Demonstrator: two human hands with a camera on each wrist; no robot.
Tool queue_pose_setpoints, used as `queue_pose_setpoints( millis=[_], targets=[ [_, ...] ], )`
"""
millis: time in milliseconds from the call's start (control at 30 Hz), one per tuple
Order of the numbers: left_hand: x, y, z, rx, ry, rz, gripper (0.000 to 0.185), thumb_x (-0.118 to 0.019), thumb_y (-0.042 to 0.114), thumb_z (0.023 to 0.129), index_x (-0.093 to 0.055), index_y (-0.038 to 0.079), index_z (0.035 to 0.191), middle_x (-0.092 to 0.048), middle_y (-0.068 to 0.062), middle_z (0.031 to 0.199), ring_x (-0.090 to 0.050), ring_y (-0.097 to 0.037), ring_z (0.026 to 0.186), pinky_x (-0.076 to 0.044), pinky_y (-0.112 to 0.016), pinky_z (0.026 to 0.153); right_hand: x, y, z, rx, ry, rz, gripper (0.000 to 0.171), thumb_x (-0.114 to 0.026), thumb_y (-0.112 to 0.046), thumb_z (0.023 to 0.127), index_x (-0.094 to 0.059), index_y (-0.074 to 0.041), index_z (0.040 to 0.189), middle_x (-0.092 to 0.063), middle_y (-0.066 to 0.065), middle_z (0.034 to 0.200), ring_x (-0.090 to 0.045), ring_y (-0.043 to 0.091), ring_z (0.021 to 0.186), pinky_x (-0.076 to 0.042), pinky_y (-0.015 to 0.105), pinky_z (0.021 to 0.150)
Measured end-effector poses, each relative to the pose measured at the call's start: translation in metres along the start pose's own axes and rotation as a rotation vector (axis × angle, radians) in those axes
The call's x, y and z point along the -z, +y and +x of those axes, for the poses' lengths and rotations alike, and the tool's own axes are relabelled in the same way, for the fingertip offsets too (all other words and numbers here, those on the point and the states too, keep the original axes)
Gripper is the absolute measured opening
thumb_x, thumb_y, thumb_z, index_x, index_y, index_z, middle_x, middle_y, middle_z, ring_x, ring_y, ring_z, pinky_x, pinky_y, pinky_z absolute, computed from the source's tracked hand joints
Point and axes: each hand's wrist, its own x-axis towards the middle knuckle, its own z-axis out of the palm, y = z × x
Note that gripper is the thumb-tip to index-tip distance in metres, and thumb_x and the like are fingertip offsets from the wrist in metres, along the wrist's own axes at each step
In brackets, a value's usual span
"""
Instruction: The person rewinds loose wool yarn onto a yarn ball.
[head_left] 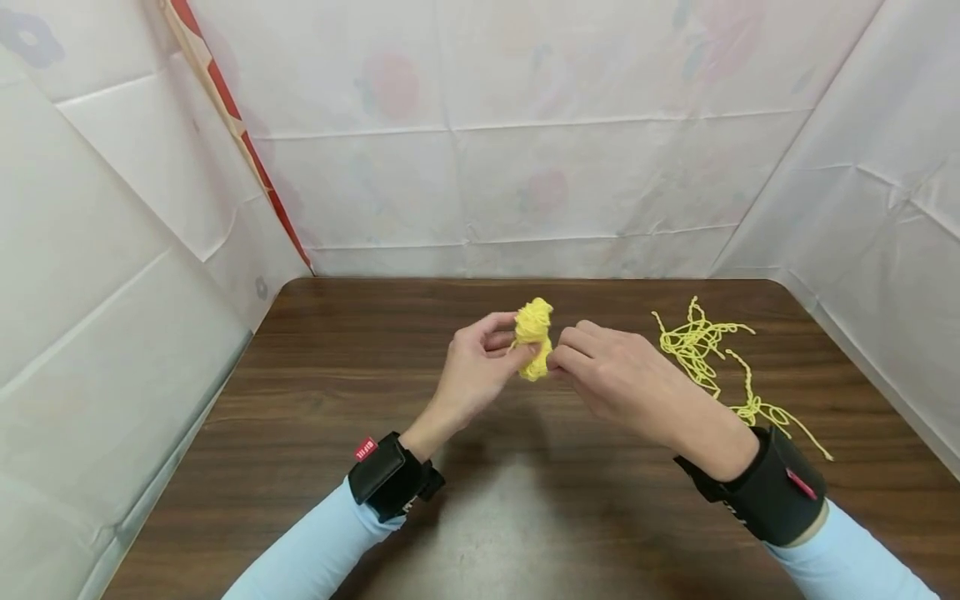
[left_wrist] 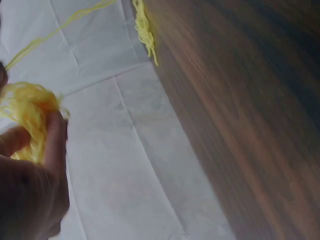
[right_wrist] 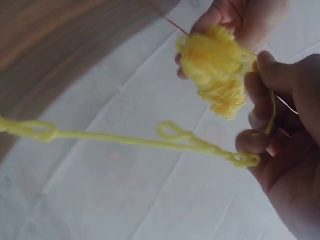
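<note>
A small ball of yellow yarn [head_left: 533, 337] is held above the middle of a dark wooden table [head_left: 345, 392]. My left hand [head_left: 480, 367] grips the yarn ball [left_wrist: 27, 117] with thumb and fingers. My right hand [head_left: 600, 371] is right beside it and pinches the loose yarn strand [right_wrist: 150, 141] that runs from the ball [right_wrist: 215, 70] across its fingers. The strand trails off to a tangled heap of loose yellow yarn [head_left: 708, 358] lying on the table to the right.
White plastic sheeting [head_left: 525, 125] walls the table at the back and on both sides. A red stripe [head_left: 240, 133] runs down the left back corner. Both wrists carry black straps over light blue sleeves.
</note>
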Motion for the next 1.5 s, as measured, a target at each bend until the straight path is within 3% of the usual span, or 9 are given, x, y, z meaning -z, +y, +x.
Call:
queue_pose_setpoints(
  millis=[200, 400, 533, 733, 867, 1000, 1133, 1267, 1500],
  targets=[
    [-0.001, 0.0, -0.007, -0.036, -0.09, 0.059, 0.038, -0.072, 0.008, 0.093, -0.068, 0.008, 0.13, -0.072, -0.013, 0.124, -0.077, -0.023, 0.098, -0.064, -0.042, 0.083, 0.007, 0.015, 0.01, 0.062, 0.082, -0.012, 0.027, -0.079, 0.009, 0.079, -0.066, -0.005, 0.098, -0.061, 0.004, 0.09, -0.058, 0.019, 0.079, -0.052, 0.03, 0.066],
    [0.004, 0.0, -0.009, -0.123, -0.054, 0.153, 0.038, -0.073, 0.011, 0.091, -0.07, 0.009, 0.129, -0.077, -0.011, 0.112, -0.075, -0.015, 0.087, -0.061, -0.024, 0.071, 0.0, 0.035, 0.016, 0.056, 0.187, 0.016, 0.022, -0.079, 0.008, 0.081, -0.07, -0.004, 0.097, -0.065, 0.006, 0.09, -0.063, 0.018, 0.078, -0.056, 0.029, 0.067],
    [0.007, -0.001, -0.009, -0.093, -0.046, 0.158, 0.038, -0.074, 0.01, 0.088, -0.069, 0.01, 0.125, -0.078, -0.01, 0.105, -0.074, -0.015, 0.084, -0.06, -0.023, 0.07, -0.01, 0.043, 0.017, 0.061, 0.212, 0.048, 0.022, -0.078, 0.008, 0.082, -0.071, -0.005, 0.099, -0.065, 0.006, 0.092, -0.064, 0.017, 0.078, -0.055, 0.028, 0.068],
    [0.007, 0.003, -0.005, -0.077, -0.16, 0.188, 0.034, -0.073, 0.011, 0.088, -0.069, 0.009, 0.122, -0.079, -0.009, 0.104, -0.075, -0.014, 0.086, -0.061, -0.026, 0.073, -0.018, 0.049, 0.017, 0.103, 0.249, 0.076, 0.024, -0.075, 0.012, 0.082, -0.071, -0.005, 0.099, -0.066, 0.006, 0.092, -0.066, 0.019, 0.081, -0.056, 0.03, 0.071],
    [0.007, 0.006, -0.004, -0.082, -0.194, 0.162, 0.033, -0.072, 0.009, 0.089, -0.069, 0.008, 0.121, -0.078, -0.009, 0.106, -0.074, -0.015, 0.089, -0.06, -0.025, 0.074, -0.019, 0.056, 0.016, 0.11, 0.27, 0.09, 0.024, -0.08, 0.008, 0.08, -0.072, -0.005, 0.099, -0.066, 0.006, 0.092, -0.067, 0.017, 0.079, -0.057, 0.028, 0.068],
    [0.008, 0.007, -0.005, -0.078, -0.186, 0.106, 0.033, -0.07, 0.003, 0.088, -0.069, 0.005, 0.121, -0.077, -0.014, 0.108, -0.073, -0.015, 0.091, -0.06, -0.024, 0.076, -0.021, 0.066, 0.011, 0.046, 0.274, 0.143, 0.021, -0.081, 0.005, 0.081, -0.074, -0.004, 0.098, -0.067, 0.007, 0.091, -0.063, 0.013, 0.072, -0.051, 0.022, 0.062],
    [0.008, 0.007, -0.005, -0.079, -0.176, 0.052, 0.036, -0.069, -0.001, 0.086, -0.067, 0.002, 0.122, -0.076, -0.017, 0.111, -0.073, -0.016, 0.093, -0.061, -0.026, 0.08, -0.028, 0.075, 0.005, -0.069, 0.3, 0.284, 0.02, -0.078, 0.01, 0.081, -0.076, -0.002, 0.096, -0.069, 0.007, 0.089, -0.059, 0.01, 0.07, -0.044, 0.016, 0.062],
    [0.009, 0.006, -0.006, -0.063, -0.158, 0.007, 0.039, -0.071, -0.002, 0.087, -0.066, 0.002, 0.125, -0.075, -0.018, 0.113, -0.073, -0.015, 0.093, -0.061, -0.026, 0.082, -0.034, 0.08, 0.0, -0.175, 0.332, 0.403, 0.018, -0.076, 0.012, 0.083, -0.077, -0.001, 0.096, -0.072, 0.007, 0.087, -0.062, 0.008, 0.073, -0.045, 0.012, 0.064],
    [0.012, 0.007, -0.009, -0.047, -0.138, -0.083, 0.041, -0.068, -0.008, 0.086, -0.064, -0.005, 0.126, -0.072, -0.024, 0.116, -0.072, -0.01, 0.091, -0.061, -0.023, 0.082, -0.036, 0.084, -0.007, -0.294, 0.315, 0.475, 0.018, -0.074, 0.008, 0.086, -0.079, -0.004, 0.098, -0.073, 0.007, 0.087, -0.055, 0.003, 0.068, -0.04, 0.011, 0.058]
  ],
)
